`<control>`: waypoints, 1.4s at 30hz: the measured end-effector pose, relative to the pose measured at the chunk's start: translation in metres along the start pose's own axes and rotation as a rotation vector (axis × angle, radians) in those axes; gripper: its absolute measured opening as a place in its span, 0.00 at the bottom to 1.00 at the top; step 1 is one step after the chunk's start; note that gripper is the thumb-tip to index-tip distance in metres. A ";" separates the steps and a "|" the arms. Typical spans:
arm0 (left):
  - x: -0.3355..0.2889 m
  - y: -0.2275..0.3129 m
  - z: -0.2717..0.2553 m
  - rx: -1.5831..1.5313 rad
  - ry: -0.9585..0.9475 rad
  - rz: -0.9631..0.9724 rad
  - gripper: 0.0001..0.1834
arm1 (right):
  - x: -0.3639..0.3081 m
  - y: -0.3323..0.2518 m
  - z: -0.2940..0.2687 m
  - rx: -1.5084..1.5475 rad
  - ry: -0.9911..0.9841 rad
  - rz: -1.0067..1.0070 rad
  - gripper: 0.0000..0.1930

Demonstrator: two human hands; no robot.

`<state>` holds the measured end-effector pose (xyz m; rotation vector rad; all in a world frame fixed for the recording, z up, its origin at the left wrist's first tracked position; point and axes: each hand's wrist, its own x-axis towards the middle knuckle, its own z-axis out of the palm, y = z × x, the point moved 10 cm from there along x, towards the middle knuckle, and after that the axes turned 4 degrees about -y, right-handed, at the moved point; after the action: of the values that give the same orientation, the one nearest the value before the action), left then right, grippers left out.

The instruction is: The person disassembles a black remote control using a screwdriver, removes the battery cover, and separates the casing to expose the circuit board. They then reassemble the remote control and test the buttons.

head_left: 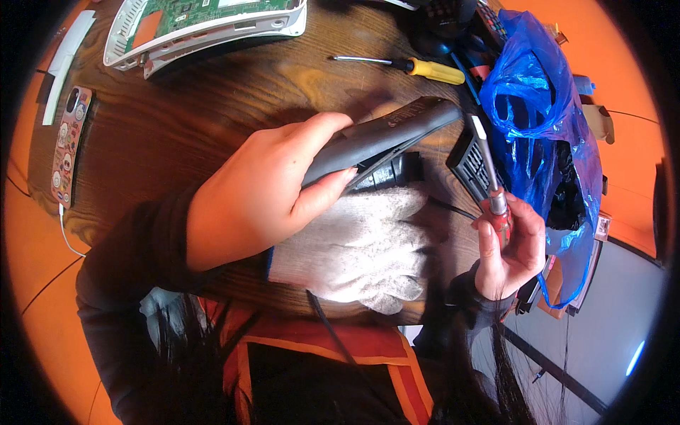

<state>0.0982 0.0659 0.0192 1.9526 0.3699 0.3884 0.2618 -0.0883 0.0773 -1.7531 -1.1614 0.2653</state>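
My left hand [258, 188] is closed around a long black hair straightener [386, 131], thumb below and fingers over the top. Its two halves stand slightly apart, meeting toward the right end. In my right hand [513, 248] a screwdriver [499, 205] with a red handle points up, its flat metal tip close to the straightener's right end. A black slotted plastic piece [467, 166] sits just left of the screwdriver's shaft; whether my right fingers touch it I cannot tell. Under the straightener, a white knitted work glove [354, 248] lies beside a black object [397, 172], partly hidden.
A yellow-handled screwdriver [435, 71] lies farther back on the wooden table [248, 92]. A blue plastic bag [528, 92] bulges at the right. At the back left stands an opened white casing [294, 21] with a green circuit board. A phone [67, 145] with a cable lies left.
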 end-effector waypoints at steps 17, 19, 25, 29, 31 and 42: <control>-0.022 0.015 0.046 -0.324 -0.591 -0.133 0.15 | 0.003 -0.008 -0.053 0.360 0.164 -0.117 0.38; -0.025 0.013 0.053 -0.235 -0.619 -0.128 0.14 | 0.012 -0.012 -0.049 0.663 0.056 -0.197 0.32; -0.027 0.009 0.065 -0.032 -0.573 -0.081 0.15 | -0.017 -0.027 -0.079 0.593 0.638 -0.318 0.20; -0.032 0.007 0.067 0.041 -0.586 -0.126 0.16 | -0.003 -0.050 -0.019 1.312 0.072 -0.326 0.08; -0.033 0.007 0.067 0.026 -0.581 -0.138 0.16 | -0.004 -0.057 -0.001 1.258 -0.036 -0.303 0.10; -0.034 0.007 0.068 0.142 -0.558 -0.106 0.17 | -0.015 -0.062 0.031 0.906 -0.080 -0.340 0.11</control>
<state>0.0978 -0.0066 -0.0041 2.0714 0.1371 -0.2599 0.1990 -0.0779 0.1073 -0.7509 -1.1202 0.5523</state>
